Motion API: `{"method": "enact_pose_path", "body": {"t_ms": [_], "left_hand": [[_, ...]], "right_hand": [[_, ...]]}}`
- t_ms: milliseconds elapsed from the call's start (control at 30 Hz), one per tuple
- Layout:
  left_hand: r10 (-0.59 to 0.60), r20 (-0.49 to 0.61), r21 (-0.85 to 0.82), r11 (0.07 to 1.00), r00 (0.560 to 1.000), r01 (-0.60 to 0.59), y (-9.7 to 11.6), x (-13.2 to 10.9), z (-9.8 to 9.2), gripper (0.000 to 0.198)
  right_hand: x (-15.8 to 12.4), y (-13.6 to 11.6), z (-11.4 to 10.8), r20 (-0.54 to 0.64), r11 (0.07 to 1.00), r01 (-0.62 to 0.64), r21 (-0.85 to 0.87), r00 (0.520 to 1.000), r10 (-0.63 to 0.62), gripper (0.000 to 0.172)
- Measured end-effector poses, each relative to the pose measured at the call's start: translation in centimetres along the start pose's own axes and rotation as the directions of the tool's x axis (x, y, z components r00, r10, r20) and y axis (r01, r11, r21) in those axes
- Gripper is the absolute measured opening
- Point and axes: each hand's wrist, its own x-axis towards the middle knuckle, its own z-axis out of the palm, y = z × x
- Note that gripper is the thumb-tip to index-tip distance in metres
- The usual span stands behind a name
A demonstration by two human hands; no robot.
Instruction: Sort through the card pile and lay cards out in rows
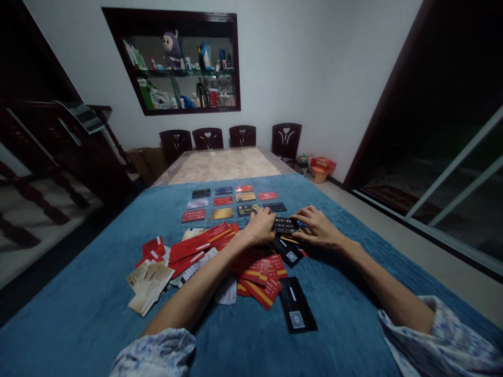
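Observation:
A black card (286, 225) with pale print lies between my two hands, above the pile. My left hand (259, 228) has its fingers curled at the card's left edge; its fingertips are partly hidden. At the right edge, my right hand (320, 228) grips the card between thumb and fingers. Just below it is a black card with a square code (290, 250). Under and beside my left forearm spreads a loose pile of red cards (264, 277), red sleeves (189, 247) and cream cards (151, 285). A long black sleeve (297, 305) lies nearer to me.
Beyond my hands, several cards sit in rows, among them a gold card (222, 213) and a red card (268, 196). A blue cloth (346, 324) covers the near part of the table (231, 162). Dark chairs (286, 140) stand at the far end.

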Motion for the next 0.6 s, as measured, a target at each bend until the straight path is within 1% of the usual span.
{"method": "enact_pose_path", "body": {"t_ms": [167, 300, 433, 600], "left_hand": [[-0.011, 0.033, 0.044, 0.999, 0.999, 0.01, -0.2, -0.2, -0.9, 0.027], [-0.027, 0.047, 0.043, 0.999, 0.999, 0.025, -0.6, -0.5, -1.5, 0.027], [-0.039, 0.038, 0.055, 0.998, 0.999, 0.037, -1.5, -0.9, -1.5, 0.028], [-0.06, 0.033, 0.051, 0.997, 0.998, 0.058, -3.0, -1.5, -1.6, 0.031]], "right_hand": [[1.0, -0.1, -0.2, 0.049, 1.0, 0.016, 0.007, 0.999, -0.016, 0.044], [1.8, -0.6, -0.5, 0.081, 1.0, 0.015, 0.017, 0.997, -0.017, 0.046], [2.9, -0.9, -0.6, 0.112, 0.999, 0.024, 0.033, 0.993, -0.027, 0.049], [5.0, -1.2, -0.2, 0.157, 0.997, 0.058, 0.047, 0.986, -0.065, 0.051]]}}
